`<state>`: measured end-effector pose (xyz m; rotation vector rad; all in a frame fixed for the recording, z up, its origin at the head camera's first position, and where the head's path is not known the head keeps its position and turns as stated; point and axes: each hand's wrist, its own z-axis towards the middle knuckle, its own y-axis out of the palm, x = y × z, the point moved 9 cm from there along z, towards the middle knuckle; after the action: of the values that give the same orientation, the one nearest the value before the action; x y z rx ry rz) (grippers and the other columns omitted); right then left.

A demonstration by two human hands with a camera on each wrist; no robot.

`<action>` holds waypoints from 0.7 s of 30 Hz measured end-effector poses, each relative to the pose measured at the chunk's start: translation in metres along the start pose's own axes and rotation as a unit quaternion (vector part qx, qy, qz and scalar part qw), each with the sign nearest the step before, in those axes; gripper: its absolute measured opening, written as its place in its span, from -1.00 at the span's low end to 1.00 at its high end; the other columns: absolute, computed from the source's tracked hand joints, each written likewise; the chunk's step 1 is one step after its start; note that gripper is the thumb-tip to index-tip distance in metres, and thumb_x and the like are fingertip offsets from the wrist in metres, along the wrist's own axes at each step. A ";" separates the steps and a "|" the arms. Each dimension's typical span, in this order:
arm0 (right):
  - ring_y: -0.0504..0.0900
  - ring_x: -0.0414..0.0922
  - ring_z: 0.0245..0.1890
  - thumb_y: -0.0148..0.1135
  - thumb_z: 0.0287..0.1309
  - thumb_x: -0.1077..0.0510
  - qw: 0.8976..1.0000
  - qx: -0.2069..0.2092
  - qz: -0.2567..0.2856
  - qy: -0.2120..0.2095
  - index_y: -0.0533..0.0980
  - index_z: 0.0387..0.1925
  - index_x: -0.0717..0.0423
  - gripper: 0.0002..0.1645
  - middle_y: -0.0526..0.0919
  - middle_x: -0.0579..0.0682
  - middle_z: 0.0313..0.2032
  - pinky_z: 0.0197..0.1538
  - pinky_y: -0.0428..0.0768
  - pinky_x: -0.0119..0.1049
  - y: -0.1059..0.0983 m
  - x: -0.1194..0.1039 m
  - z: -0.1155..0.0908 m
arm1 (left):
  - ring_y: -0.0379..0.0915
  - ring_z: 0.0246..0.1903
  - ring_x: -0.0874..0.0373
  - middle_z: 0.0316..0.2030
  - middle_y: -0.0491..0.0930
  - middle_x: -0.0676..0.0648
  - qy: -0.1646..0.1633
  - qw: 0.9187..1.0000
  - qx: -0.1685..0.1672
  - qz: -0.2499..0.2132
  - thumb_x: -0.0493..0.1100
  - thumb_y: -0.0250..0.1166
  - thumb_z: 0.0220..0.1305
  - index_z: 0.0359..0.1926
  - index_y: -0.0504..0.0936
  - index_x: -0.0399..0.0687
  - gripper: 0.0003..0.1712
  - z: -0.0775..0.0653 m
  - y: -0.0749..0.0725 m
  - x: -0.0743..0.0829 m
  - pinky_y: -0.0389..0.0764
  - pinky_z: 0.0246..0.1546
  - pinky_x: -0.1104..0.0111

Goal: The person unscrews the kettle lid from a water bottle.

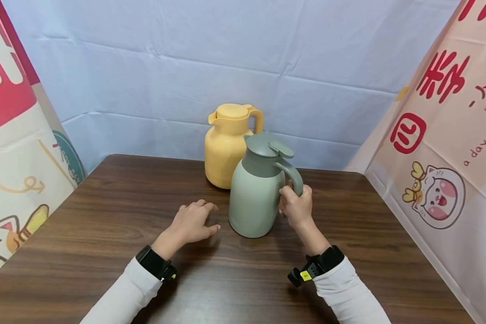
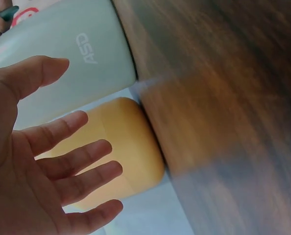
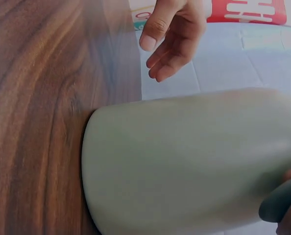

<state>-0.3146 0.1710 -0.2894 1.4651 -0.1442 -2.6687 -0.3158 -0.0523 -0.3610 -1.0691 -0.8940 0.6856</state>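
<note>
A pale green thermal jug (image 1: pixel 253 198) with a darker green lid and handle stands upright on the wooden table. My right hand (image 1: pixel 297 204) grips the lower part of its handle (image 1: pixel 293 176). To the left of the jug is my left hand (image 1: pixel 192 222), fingers spread and apart from it, holding nothing. Behind the green jug and partly hidden by it stands a yellow thermal jug (image 1: pixel 222 153), its spout pointing left. In the left wrist view the open palm (image 2: pixel 33 186) faces both jugs, and the letters ASD show on the green jug (image 2: pixel 86 49).
The brown wooden table (image 1: pixel 105 216) reaches back to a pale blue cloth backdrop (image 1: pixel 166 81). Printed cloths hang on both sides, the left cloth (image 1: pixel 16 157) and the right cloth (image 1: pixel 441 148), close to the table's edges.
</note>
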 end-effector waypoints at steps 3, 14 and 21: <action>0.02 -0.19 -0.98 -0.14 -0.02 0.51 1.000 -0.009 0.008 -0.006 0.08 -0.88 0.07 -0.51 0.05 -0.09 -0.94 -0.84 0.18 -0.32 0.003 -0.003 -0.002 | 0.46 -0.08 -0.04 -0.08 0.51 -0.07 0.003 1.000 0.004 0.003 0.09 0.33 0.08 0.04 0.55 -0.06 -0.47 -0.003 -0.004 0.001 0.39 -0.18 0.02; -0.02 -0.14 -0.99 -0.19 -0.03 0.56 0.993 -0.085 0.079 -0.029 0.08 -0.84 0.10 -0.53 0.05 -0.05 -0.95 -0.86 0.18 -0.30 0.021 -0.013 -0.011 | 0.45 -0.08 -0.03 -0.07 0.51 -0.08 0.002 1.000 0.004 -0.002 0.08 0.35 0.06 0.05 0.55 -0.05 -0.46 -0.012 -0.013 0.002 0.38 -0.21 0.04; -0.01 -0.12 -0.98 -0.16 0.03 0.55 0.987 -0.126 0.087 -0.039 0.08 -0.83 0.13 -0.54 0.07 -0.03 -0.94 -0.83 0.22 -0.28 0.026 -0.018 -0.015 | 0.46 -0.08 -0.02 -0.08 0.51 -0.09 0.001 1.000 0.007 -0.004 0.07 0.36 0.05 0.04 0.56 -0.07 -0.45 -0.016 -0.012 0.000 0.39 -0.20 0.02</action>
<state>-0.2914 0.1468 -0.2789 1.2141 0.0561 -2.4972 -0.3018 -0.0637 -0.3529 -1.0542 -0.8901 0.6828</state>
